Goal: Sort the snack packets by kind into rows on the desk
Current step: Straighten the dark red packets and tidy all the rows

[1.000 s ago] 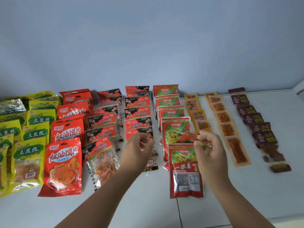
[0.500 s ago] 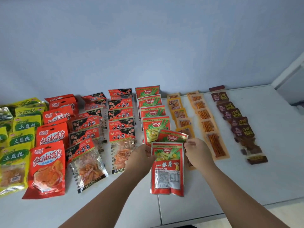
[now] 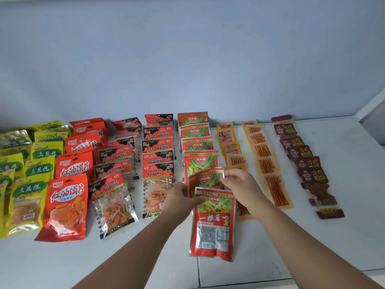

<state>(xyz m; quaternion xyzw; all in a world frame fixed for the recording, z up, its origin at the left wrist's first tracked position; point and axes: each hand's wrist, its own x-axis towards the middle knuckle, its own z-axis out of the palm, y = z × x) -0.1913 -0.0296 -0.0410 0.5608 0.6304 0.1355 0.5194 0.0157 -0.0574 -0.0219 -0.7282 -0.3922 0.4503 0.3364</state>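
We see left hand (image 3: 183, 198) and right hand (image 3: 238, 181) — both grips pinching tilted red-green packet (image 3: 205, 179), just behind frontmost packet (image 3: 214, 226) on worktop (image 3: 312, 236).

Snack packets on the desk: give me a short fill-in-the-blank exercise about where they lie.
The yellow packets fill the rows farthest ____ on the desk. The maroon packets form the row farthest ____. The left hand and right hand hold a tilted packet printed red and ____.
Missing words: left, right, green.
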